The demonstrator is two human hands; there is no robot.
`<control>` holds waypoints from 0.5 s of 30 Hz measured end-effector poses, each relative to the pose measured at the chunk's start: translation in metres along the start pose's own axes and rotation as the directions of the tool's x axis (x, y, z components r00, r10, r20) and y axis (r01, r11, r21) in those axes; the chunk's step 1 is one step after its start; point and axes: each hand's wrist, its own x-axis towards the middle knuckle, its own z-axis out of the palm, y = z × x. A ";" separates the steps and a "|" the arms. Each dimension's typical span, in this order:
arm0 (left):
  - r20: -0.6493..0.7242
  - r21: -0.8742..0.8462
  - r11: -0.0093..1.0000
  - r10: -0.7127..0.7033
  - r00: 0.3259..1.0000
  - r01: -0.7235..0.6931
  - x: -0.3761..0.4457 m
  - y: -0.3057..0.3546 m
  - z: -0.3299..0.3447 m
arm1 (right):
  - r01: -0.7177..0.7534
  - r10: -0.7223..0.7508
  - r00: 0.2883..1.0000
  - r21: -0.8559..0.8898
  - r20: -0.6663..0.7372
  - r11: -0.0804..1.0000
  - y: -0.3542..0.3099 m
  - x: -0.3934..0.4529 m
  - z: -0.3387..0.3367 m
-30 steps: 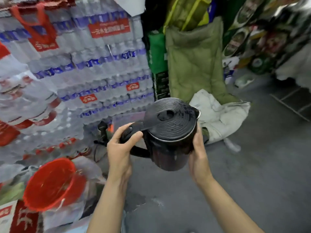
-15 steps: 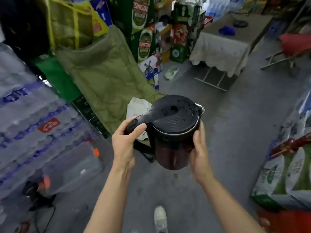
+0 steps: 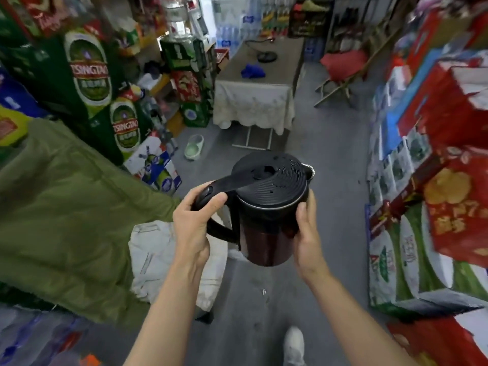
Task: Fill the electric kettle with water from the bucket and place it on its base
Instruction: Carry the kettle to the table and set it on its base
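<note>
I hold a dark electric kettle (image 3: 266,207) in the air in front of me, upright, its ridged black lid closed. My left hand (image 3: 194,220) grips the handle, thumb on the top near the lid button. My right hand (image 3: 306,228) presses against the kettle's right side. A round black base (image 3: 266,57) with a cord lies on the far table (image 3: 253,101). No bucket is in view.
A grey floor aisle runs ahead to the cloth-covered table. Green beer cartons (image 3: 89,75) and a green padded cover (image 3: 66,220) line the left; red and green boxes (image 3: 435,180) line the right. A white cloth (image 3: 163,254) lies on the floor, a folding chair (image 3: 340,72) stands at the back right.
The view has swung right, away from the stacked water bottles and the red bucket, towards the aisle and table. Both hands keep the same hold on the kettle.
</note>
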 end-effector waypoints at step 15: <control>0.095 -0.009 0.999 -0.050 0.994 0.051 0.218 -0.060 0.202 | 0.028 -0.034 0.993 -0.055 -0.111 0.998 -0.003 0.280 -0.100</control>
